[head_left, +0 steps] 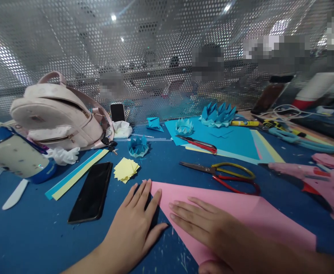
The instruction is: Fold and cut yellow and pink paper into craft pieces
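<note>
A pink paper sheet [241, 213], folded into a triangle, lies on the blue table [26, 236] in front of me. My right hand [203, 222] rests flat on it, fingers spread and pointing left toward the folded edge. My left hand [134, 224] lies flat on the table just left of the paper's point, fingertips touching its upper tip. Neither hand holds anything.
A black phone [91, 192] and a stack of yellow paper squares [126, 169] lie to the left. Red-and-yellow scissors [226, 177], a red utility knife [198, 144], blue origami flowers [217, 114], a pink glue gun [312, 180], a pink backpack [58, 114] and a bottle [12, 152] surround the area.
</note>
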Demonstrator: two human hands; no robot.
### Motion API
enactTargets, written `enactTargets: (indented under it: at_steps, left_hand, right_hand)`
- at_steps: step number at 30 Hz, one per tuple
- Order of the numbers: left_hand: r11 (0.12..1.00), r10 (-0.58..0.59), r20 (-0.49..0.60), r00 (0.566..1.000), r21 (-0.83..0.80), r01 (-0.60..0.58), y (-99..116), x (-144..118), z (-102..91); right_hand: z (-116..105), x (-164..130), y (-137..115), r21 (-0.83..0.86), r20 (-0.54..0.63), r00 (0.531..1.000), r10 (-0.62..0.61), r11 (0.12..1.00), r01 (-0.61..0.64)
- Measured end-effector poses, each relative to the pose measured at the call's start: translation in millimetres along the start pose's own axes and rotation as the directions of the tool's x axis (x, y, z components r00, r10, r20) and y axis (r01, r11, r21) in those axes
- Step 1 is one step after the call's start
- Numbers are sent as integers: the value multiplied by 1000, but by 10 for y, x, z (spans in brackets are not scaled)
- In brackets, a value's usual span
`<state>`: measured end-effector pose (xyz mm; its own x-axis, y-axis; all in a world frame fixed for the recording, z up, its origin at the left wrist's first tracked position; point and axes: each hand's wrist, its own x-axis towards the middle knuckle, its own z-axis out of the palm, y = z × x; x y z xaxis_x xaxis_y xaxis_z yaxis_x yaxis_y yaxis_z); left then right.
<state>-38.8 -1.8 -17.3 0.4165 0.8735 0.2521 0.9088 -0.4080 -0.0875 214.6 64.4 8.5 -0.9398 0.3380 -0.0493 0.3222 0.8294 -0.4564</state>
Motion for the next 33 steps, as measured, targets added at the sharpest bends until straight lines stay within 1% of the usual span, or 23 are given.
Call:
enactTargets:
  at_steps: [7,11,18,22,27,33]
  left_hand:
    - [1000,-6,33,999,-16,7,-5,19,-30]
    - [1000,6,43,999,-8,-5,-16,10,-40]
    - [1000,16,11,1000,2,-16,-28,-7,-9]
    - [999,22,24,999,31,-23,-31,-2,-2]
    - [999,29,34,999,41,-30,-33,5,-10]
    - [999,27,34,999,40,-29,-30,10,-4]
  right_hand:
    - [-39,13,-28,-48,38,999,6,999,-4]
    - [-43,16,-30,-40,57,998,11,999,-9]
    - [-9,9,-7,-14,26,1000,-17,1000,17]
    - [-27,19,-14,-68,48,999,-8,998,11]
    - [-25,12,12,-50,20,999,-25,998,26]
    - [-11,-9,29,-29,52,999,4,1000,-2]
